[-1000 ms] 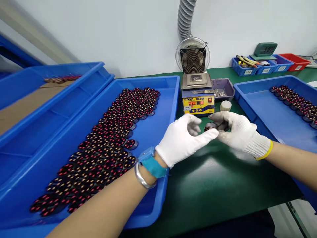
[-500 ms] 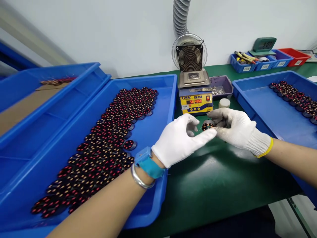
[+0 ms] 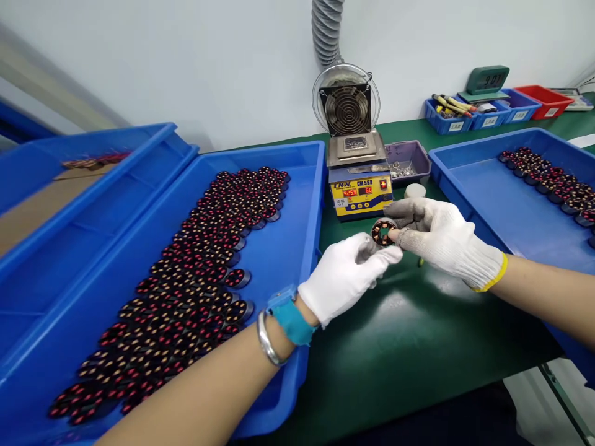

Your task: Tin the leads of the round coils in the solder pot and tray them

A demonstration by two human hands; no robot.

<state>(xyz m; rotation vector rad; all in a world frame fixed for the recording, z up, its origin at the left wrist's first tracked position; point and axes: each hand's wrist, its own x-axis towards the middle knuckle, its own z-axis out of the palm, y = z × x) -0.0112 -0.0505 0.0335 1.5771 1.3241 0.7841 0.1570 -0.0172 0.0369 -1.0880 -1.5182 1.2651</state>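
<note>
A small round motor stator [image 3: 377,236] with copper windings and a dark rim is held up above the green table, its open face toward me. My right hand [image 3: 439,240], in a white glove with grey-soiled fingertips, grips the right side of it between thumb and fingers. Against its lower left edge, my left hand [image 3: 348,269] closes in a white glove, curled fingers and thumb touching the part; its fingertips are partly hidden. Just behind the hands stands a yellow and blue solder pot [image 3: 360,195] with red digits lit. A white round-lidded jar [image 3: 415,191] is beside my right fingers.
Left, a blue tray [image 3: 297,248] holds rows of similar stators [image 3: 199,279]; another blue bin [image 3: 153,145] adjoins it. Right, a second blue tray [image 3: 483,186] holds more stators [image 3: 553,179]. A purple bin [image 3: 421,160], fan [image 3: 348,110], small tool boxes [image 3: 458,124] and clock [image 3: 488,80] stand behind.
The stator has been tilted so its face shows more fully. My left hand has come in under it and its fingers have closed. The view has shifted slightly.
</note>
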